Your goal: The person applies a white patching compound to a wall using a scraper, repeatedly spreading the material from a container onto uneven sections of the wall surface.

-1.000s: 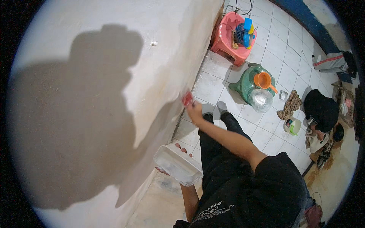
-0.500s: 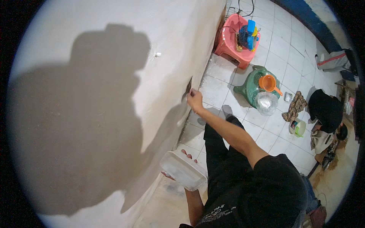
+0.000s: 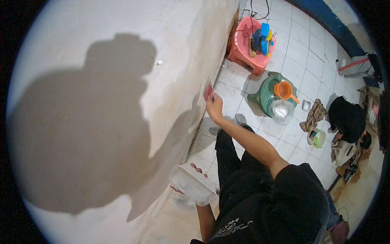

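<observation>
Red scraper (image 3: 209, 93) up at the wall (image 3: 185, 81), mid-frame, gripped in our right hand (image 3: 214, 107); our left hand (image 3: 198, 169) clasps a white tub (image 3: 206, 199), lower centre. Pink chair (image 3: 240, 42) crowds the wall's foot above; green stool (image 3: 265, 94) stands right; bare tiles (image 3: 282, 146) open below it.

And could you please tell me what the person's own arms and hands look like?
The left hand and right hand show no gloves. The right forearm is bare, below a short, loose black sleeve of a black shirt with white lettering on it. The left forearm is bare too; its sleeve can't be made out clearly.
</observation>
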Demonstrator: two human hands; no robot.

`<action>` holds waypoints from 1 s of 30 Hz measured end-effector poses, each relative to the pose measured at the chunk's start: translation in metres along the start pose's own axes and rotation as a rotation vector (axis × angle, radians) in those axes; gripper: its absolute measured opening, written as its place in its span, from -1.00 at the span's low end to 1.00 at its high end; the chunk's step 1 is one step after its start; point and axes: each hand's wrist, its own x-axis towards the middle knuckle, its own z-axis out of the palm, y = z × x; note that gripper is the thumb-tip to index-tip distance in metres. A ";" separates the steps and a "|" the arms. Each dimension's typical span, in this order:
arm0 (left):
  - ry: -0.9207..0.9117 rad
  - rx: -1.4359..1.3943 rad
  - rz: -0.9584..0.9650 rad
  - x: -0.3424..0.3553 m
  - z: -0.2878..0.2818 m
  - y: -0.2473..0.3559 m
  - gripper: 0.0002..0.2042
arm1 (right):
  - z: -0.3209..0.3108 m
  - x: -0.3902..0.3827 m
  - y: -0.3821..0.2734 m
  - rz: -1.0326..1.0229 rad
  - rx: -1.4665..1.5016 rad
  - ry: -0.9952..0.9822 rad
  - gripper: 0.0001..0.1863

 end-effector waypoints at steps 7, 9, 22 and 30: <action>0.068 -0.054 0.057 -0.014 0.002 -0.012 -0.16 | 0.043 -0.035 -0.037 -0.196 0.128 -0.003 -0.64; 0.054 -0.019 0.053 -0.014 0.003 -0.013 -0.15 | 0.038 -0.083 -0.040 -0.345 0.009 0.029 -0.62; -0.061 0.055 0.142 -0.028 -0.003 -0.025 -0.16 | 0.054 -0.049 0.046 0.210 -0.011 -0.118 -0.71; -0.007 -0.056 0.097 -0.051 -0.030 -0.016 -0.08 | 0.051 -0.135 -0.025 -0.021 0.044 -0.187 -0.86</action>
